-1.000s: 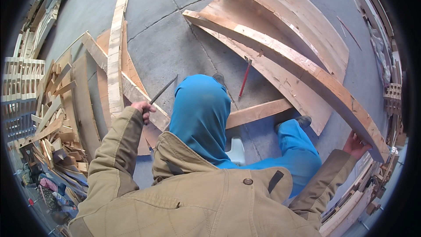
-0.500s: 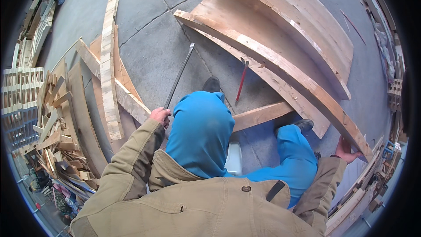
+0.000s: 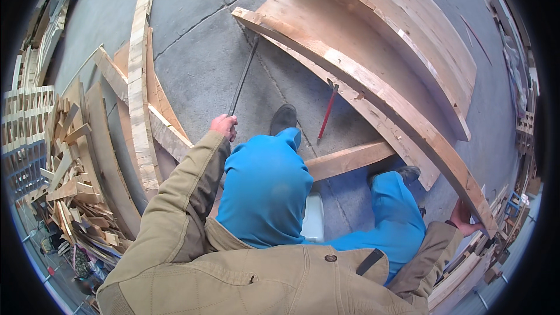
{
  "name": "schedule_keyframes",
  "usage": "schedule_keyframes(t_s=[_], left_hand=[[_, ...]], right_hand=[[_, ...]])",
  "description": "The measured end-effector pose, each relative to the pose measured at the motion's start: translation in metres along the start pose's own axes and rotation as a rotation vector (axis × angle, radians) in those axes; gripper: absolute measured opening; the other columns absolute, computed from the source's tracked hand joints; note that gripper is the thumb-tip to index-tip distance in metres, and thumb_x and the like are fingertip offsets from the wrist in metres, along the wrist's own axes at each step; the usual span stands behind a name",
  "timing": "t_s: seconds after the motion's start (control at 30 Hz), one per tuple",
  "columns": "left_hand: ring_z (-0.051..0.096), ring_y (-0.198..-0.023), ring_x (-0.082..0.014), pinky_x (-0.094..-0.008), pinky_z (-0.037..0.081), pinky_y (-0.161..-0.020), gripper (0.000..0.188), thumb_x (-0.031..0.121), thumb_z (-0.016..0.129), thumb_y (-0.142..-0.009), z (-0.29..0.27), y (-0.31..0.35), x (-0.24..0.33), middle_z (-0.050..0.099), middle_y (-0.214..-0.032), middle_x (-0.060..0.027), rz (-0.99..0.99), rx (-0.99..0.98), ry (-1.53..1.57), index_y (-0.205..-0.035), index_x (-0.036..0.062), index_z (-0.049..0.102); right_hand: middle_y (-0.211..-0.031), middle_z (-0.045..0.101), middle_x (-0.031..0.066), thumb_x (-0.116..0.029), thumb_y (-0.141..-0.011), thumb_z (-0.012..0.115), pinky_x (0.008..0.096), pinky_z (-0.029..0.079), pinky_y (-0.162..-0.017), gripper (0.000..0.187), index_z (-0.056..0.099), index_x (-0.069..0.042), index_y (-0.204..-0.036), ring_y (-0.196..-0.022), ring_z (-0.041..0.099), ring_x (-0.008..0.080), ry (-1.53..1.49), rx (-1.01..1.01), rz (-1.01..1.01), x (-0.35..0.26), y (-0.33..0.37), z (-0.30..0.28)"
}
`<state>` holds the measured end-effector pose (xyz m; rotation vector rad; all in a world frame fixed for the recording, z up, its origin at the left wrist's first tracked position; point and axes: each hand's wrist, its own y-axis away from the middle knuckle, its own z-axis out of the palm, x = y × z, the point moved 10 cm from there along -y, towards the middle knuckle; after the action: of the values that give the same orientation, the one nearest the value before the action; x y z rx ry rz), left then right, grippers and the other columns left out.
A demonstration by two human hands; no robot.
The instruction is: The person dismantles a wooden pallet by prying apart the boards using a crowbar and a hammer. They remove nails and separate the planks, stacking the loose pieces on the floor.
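The left grip (image 3: 225, 127) is closed around a slim, dark metal bar (image 3: 242, 83), while the right grip (image 3: 463, 220) is set against the right end of a long timber beam (image 3: 364, 93); its fingers are partly hidden there, so how tightly it is closed cannot be told. Compared with half a second ago, the bar has been pushed forward: its tip, then held clear over the concrete floor (image 3: 201, 61), is now brought beside the beam's far left end, though contact cannot be made out. More of the right grip is now covered by the beam.

The beam is pale, rough-sawn and square-edged, and is shown bowed by the wide lens. It is fixed along a broad panel of flat planks (image 3: 344, 38), resting on the grey, cracked floor. Against the panel's near edge, a thin red bar (image 3: 328, 114) with a dark hooked head is seen. At left, splintered, flat wooden offcuts (image 3: 76, 184) are heaped beside long, smooth boards (image 3: 108, 151).
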<state>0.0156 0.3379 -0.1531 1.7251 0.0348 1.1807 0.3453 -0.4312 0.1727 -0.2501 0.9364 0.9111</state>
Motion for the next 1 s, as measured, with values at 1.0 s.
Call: schedule_keyframes(t_s=[1.0], left_hand=[[0.052,-0.056,-0.0144,-0.0351,0.039,-0.053,0.033,0.03,0.064,-0.092,-0.006,-0.074,-0.033,0.057,-0.061,-0.0045,0.077,0.237,-0.196,-0.077,0.0003,0.065]], right_hand=[[-0.146,0.05,0.0271,-0.075,-0.092,0.051,0.0573,0.038,-0.113,0.098,0.042,0.008,-0.144,-0.137,0.047,0.0409,0.186,0.366,0.215,0.06,-0.023,-0.097]])
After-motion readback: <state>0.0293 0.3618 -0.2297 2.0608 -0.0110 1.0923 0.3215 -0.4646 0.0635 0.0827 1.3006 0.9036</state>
